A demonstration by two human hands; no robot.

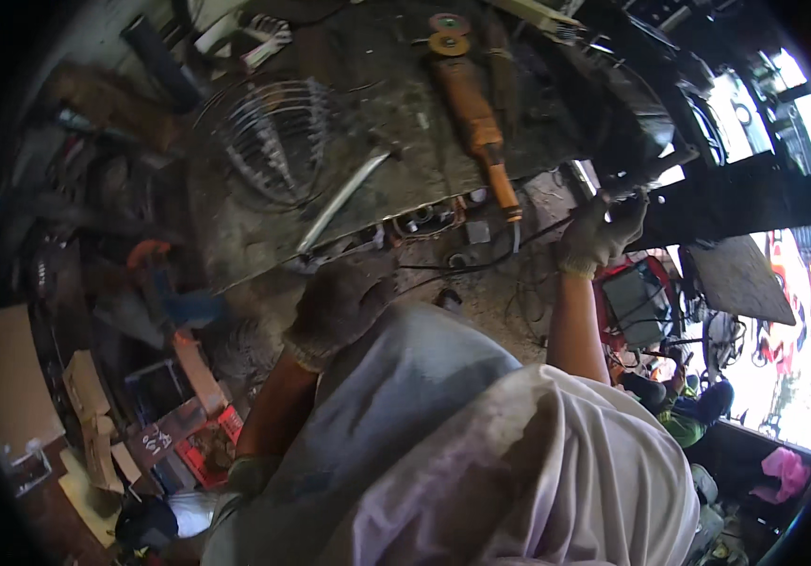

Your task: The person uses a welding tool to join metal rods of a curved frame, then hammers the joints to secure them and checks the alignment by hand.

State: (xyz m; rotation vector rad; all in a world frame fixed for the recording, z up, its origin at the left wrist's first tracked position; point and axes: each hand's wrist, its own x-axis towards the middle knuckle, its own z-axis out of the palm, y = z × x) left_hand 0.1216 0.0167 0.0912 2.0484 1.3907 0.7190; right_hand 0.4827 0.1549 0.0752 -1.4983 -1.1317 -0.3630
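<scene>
My right hand [600, 238], in a pale work glove, is raised at the right of the workbench [377, 104]. Its fingers curl around a dark metal part [655, 170] whose kind I cannot make out. My left hand [344, 307], also gloved, is in shadow beside my knee, below the bench's front edge; its fingers do not show clearly. On the bench ahead lie a curved bright metal strip [344, 201] and a rounded frame of metal bars [278, 141]. An orange angle grinder [471, 108] lies further right, its handle end jutting over the edge.
Cables [481, 271] run across the floor below the bench. A red-and-grey machine [638, 297] stands at the right, with a crouching person [693, 410] beyond it. Left of me are a blue-and-orange tool [189, 307], cardboard [14, 377] and a red crate [209, 451].
</scene>
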